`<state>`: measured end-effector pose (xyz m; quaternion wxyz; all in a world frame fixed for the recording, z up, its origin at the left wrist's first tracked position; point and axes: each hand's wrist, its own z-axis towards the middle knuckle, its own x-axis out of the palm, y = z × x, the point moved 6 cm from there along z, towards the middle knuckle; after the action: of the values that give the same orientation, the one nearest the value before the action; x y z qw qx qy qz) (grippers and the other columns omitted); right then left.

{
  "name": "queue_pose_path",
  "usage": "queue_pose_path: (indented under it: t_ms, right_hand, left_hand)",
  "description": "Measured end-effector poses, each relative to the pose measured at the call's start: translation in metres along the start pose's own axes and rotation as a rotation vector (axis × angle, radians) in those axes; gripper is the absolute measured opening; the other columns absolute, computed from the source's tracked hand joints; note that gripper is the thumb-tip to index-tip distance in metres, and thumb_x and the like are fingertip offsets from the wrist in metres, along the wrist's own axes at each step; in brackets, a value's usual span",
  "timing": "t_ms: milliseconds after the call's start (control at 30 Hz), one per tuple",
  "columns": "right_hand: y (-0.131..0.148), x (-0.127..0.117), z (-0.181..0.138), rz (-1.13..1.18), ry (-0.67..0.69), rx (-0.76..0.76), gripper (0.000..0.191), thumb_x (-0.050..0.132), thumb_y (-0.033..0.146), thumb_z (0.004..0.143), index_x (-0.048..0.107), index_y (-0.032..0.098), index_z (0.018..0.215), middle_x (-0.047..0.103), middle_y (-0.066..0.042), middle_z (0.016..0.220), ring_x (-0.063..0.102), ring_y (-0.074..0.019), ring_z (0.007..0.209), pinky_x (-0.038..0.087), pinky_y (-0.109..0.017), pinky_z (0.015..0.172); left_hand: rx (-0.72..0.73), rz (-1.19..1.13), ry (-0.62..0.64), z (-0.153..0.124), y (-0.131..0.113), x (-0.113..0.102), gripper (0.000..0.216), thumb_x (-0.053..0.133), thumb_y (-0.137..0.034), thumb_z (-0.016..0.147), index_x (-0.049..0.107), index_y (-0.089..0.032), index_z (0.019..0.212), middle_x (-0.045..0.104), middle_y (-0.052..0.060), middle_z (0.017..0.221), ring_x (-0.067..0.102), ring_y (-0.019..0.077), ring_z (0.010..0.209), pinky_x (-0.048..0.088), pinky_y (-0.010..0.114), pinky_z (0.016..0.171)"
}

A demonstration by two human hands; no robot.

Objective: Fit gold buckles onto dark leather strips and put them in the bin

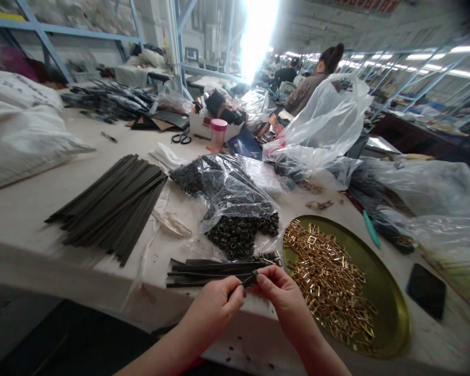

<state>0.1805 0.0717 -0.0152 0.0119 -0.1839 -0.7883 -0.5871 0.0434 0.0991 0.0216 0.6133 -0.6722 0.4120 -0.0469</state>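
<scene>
Strap (249, 280), dark, held over the front of the table (23, 214), pinched between the fingers of the left hand (219, 300) and right hand (285, 292). The small stack (203, 268) behind, with end buckles (273, 256), appears done; the larger strap pile (109, 203), loops (238, 235) and loose buckles (332, 277) apparently await use.

On the left we have an open lane of worktop (58, 180) between the white sack (19, 138) and the fanned straps (113, 209). Beyond our left hand (225, 297) and right hand (280, 287), the strap bundle (203, 270) and the heaped black loops (235, 236) bar a low reach — we could only pass above. Just beside our right hand stands the brass tray (379, 282) — a narrow strip separates it from the black slab (426, 290).
</scene>
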Motion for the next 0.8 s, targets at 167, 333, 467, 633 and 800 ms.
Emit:
queue_pose_path:
  t_ms: [167, 333, 467, 633, 800]
  right_hand:
    - [0.003, 0.006, -0.011, -0.117, 0.056, -0.047, 0.026, 0.071, 0.037, 0.064, 0.058, 0.015, 0.071, 0.056, 0.003, 0.060, 0.051, -0.0103, 0.059, 0.040, -0.023, 0.061]
    - [-0.001, 0.005, -0.019, -0.060, 0.064, -0.011, 0.027, 0.070, 0.038, 0.065, 0.055, 0.016, 0.068, 0.056, 0.003, 0.058, 0.051, -0.0100, 0.058, 0.040, -0.024, 0.062]
    - [-0.013, 0.006, -0.025, -0.003, 0.122, 0.024, 0.029, 0.073, 0.036, 0.062, 0.055, 0.017, 0.076, 0.056, 0.005, 0.059, 0.051, -0.0093, 0.055, 0.039, -0.024, 0.059]
    - [-0.019, -0.001, -0.025, -0.001, 0.176, 0.074, 0.028, 0.074, 0.033, 0.060, 0.058, 0.015, 0.074, 0.058, 0.003, 0.059, 0.051, -0.0088, 0.057, 0.039, -0.022, 0.058]
    - [-0.017, -0.022, -0.020, 0.074, 0.046, 0.084, 0.025, 0.072, 0.028, 0.064, 0.056, 0.016, 0.080, 0.056, 0.006, 0.059, 0.051, -0.0064, 0.055, 0.038, -0.020, 0.059]
  left_hand:
    - [0.008, 0.052, 0.021, -0.007, 0.000, 0.005, 0.027, 0.037, -0.029, 0.083, 0.052, -0.017, 0.065, 0.048, -0.003, 0.060, 0.046, 0.0118, 0.060, 0.028, 0.021, 0.056]
    - [0.035, 0.005, 0.032, -0.010, -0.002, 0.011, 0.029, 0.034, -0.030, 0.085, 0.057, -0.016, 0.074, 0.055, -0.001, 0.068, 0.049, 0.0129, 0.066, 0.032, 0.020, 0.059]
    - [0.052, 0.035, 0.140, -0.010, 0.000, 0.021, 0.028, 0.036, -0.031, 0.084, 0.058, -0.016, 0.074, 0.056, -0.002, 0.068, 0.050, 0.0130, 0.066, 0.032, 0.020, 0.060]
    - [-0.018, -0.008, 0.240, -0.012, 0.005, 0.029, 0.026, 0.033, -0.030, 0.085, 0.054, -0.016, 0.078, 0.053, -0.002, 0.065, 0.049, 0.0125, 0.061, 0.033, 0.020, 0.056]
    - [-0.075, 0.103, 0.270, -0.010, 0.011, 0.027, 0.024, 0.031, -0.033, 0.085, 0.047, -0.018, 0.073, 0.050, -0.002, 0.068, 0.047, 0.0141, 0.064, 0.032, 0.022, 0.059]
